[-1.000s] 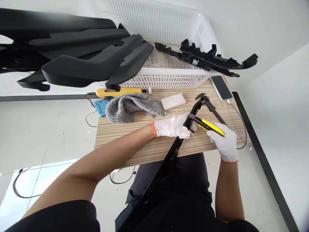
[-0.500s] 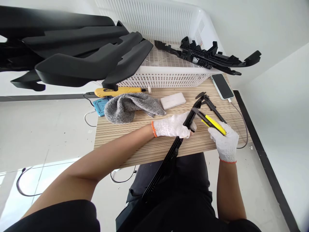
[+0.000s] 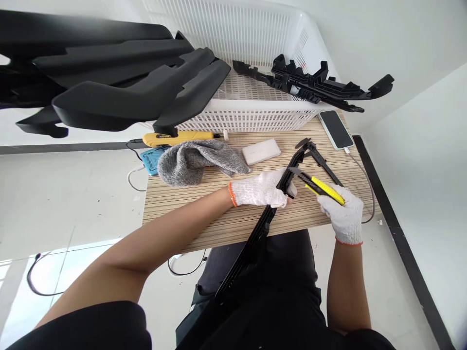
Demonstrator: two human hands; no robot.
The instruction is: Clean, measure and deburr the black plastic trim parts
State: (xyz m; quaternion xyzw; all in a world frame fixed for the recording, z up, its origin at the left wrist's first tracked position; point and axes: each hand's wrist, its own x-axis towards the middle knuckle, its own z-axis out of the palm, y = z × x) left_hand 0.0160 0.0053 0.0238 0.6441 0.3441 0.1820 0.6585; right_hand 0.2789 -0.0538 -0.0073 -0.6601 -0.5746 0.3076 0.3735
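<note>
My left hand (image 3: 266, 189), in a white knitted glove, is closed around a long black plastic trim strip (image 3: 251, 241). The strip slants from the table top down over the front edge towards my lap. In my right hand (image 3: 345, 214), gloved as well, is a yellow and black utility knife (image 3: 323, 188). Its blade is out and points left, with the tip at the strip just above my left hand; whether it touches cannot be made out. A dark caliper (image 3: 324, 164) lies on the table behind the knife.
On the wooden table (image 3: 175, 218) are a grey cloth (image 3: 200, 160), a white block (image 3: 261, 151), a yellow power tool (image 3: 178, 138), a blue object (image 3: 150, 160) and a phone (image 3: 335, 129) on a cable. Behind stands a white basket (image 3: 255, 116) with black plastic parts (image 3: 314, 85). More large black parts (image 3: 120, 97) jut in from the left.
My right hand has shifted slightly to the right and down with the knife, and the blade tip sits a little lower along the strip. My left hand and the strip stay put.
</note>
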